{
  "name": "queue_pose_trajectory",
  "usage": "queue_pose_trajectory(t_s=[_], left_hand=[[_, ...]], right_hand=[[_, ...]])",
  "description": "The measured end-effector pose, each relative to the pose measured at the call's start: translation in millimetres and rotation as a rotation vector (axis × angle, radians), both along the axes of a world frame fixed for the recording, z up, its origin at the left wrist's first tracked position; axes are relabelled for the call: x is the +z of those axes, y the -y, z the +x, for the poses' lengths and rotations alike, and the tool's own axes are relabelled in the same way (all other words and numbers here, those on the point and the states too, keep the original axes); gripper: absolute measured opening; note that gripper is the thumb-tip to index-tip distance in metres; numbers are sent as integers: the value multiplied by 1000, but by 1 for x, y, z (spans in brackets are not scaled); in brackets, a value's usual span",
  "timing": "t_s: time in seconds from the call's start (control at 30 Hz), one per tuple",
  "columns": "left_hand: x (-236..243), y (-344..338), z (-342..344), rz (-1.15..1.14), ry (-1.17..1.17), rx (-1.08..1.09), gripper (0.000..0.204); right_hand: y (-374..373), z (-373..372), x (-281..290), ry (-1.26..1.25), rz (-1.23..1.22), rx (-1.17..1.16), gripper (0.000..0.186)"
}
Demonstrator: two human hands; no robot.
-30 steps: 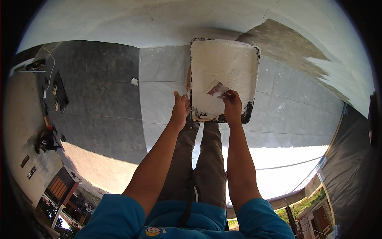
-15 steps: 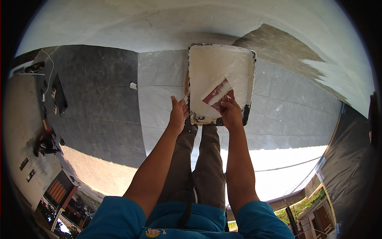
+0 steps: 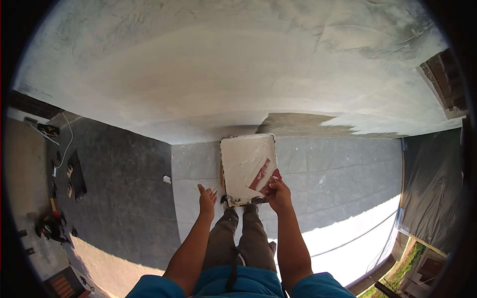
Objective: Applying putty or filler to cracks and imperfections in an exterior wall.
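The right hand [image 3: 279, 194] has its fingers curled around the near end of a small flat scraper with a reddish blade smeared in white [image 3: 262, 175], gripping it firmly, and the blade lies against the wet surface inside a rectangular tray filled with white plaster or paint [image 3: 243, 160]. The left hand [image 3: 206, 201] is released, palm up and fingers spread, holding nothing, hovering just beside the tray's near left corner without touching it. The tray sits on the pale grey tiled floor [image 3: 318, 169], its far edge close to the foot of the wall and its near edge right at the person's shoes [image 3: 242, 201]. Grey trousers and a blue shirt show at the near edge, between the forearms. The broad wall [image 3: 208, 74] beyond the tray is coated whitish, with a bare grey patch [image 3: 298, 124] just to the right of the tray's far corner. Off to the left the floor turns dark grey, and there a white cable [image 3: 65, 144] and some dark tools [image 3: 74, 171] lie well apart from the tray. On the right hangs black plastic sheeting [image 3: 432, 184].
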State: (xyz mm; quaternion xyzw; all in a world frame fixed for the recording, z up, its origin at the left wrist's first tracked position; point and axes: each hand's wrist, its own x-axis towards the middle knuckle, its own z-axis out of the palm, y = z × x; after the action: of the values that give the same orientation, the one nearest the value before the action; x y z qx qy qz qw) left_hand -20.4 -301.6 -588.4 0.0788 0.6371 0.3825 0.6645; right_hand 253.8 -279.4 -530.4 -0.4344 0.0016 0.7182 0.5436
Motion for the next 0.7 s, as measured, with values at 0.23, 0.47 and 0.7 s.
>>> queue_pose_trajectory(t_s=[0.23,0.47,0.7], left_hand=[[144,-71,4,251,3,0,98],[474,-183,37,1415,-785,-122,41],[708,-245,93,2045,-1701,-167,41]], right_hand=[[-47,26,176,-37,278,-26,35],[-116,112,503,461,842,-178,42],[-152,152,736,1103,1213,-415,34]])
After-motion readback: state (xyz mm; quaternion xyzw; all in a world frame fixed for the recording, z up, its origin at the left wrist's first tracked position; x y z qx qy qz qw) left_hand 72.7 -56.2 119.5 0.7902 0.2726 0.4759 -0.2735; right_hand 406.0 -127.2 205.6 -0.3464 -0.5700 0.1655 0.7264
